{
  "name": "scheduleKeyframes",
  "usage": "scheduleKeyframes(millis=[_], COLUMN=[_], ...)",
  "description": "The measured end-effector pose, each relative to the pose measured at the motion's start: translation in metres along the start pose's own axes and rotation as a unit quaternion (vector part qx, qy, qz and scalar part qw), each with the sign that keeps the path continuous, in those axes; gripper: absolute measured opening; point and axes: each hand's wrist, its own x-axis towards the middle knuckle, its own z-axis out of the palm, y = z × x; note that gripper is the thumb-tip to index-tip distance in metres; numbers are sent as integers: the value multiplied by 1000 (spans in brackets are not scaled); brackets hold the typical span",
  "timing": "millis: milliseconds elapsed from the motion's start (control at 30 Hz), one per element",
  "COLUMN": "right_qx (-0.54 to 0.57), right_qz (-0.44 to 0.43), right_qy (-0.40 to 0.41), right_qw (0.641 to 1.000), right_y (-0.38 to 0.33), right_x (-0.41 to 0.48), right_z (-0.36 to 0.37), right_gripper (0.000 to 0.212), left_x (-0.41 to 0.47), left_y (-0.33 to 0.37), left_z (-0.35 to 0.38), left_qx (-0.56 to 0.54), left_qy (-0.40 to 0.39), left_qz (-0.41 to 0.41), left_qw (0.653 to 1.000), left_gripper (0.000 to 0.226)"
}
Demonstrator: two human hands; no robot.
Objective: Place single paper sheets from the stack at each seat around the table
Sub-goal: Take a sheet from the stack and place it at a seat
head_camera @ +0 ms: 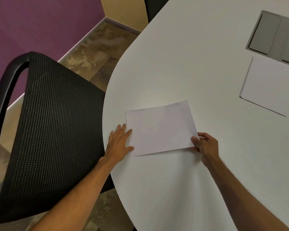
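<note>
Paper sheet (160, 129) lies flat on the white table (190, 64), with the mesh chair (48, 130) at its 9 o'clock. The left hand (118, 142) touches its edge with straight fingers, and the right hand (205, 145) pinches the 4 o'clock corner. The paper stack (269, 85) sits at 2 o'clock.

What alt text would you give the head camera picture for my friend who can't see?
A person holds a white paper sheet on a white table by a black mesh chair, left hand flat on its left edge, right hand pinching its right corner. Farther right, more paper lies beside a grey hatch.
</note>
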Motion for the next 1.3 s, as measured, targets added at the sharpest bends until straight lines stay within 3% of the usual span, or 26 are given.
scheduleKeyframes(millis=[133, 233, 333, 400, 633, 1000, 1100, 1300], right_qx=[-97, -314, -454, -505, -594, -599, -570, -509], right_qz=[-30, -143, -257, -283, -265, -285, -300, -321], right_qy=[14, 64, 3, -52, -151, -150, -138, -87], right_qw=[995, 936, 853, 814, 745, 733, 752, 794], right_y=[6, 4, 1, -3, -12, -12, -14, -23], right_x=[7, 6, 7, 10, 16, 15, 15, 5], right_z=[-1, 1, 3, 4, 10, 8, 0, -32], right_gripper=[29, 40, 53, 55, 63, 62, 61, 52], left_x=[1, 0, -1, -1, 0, -1, -6, -18], left_y=[-6, -10, -14, -15, -17, -12, -5, 38], left_z=[2, 0, 0, -1, -3, -8, -13, -16], left_qx=[-2, -22, -38, -47, -50, -54, -32, -26], left_qy=[-7, -16, -22, -22, -30, -29, -1, 46], left_qz=[4, 5, 11, 14, 6, -9, -4, 42], left_qw=[1000, 1000, 999, 999, 998, 998, 999, 998], left_gripper=[83, 84, 84, 85, 86, 91, 92, 74])
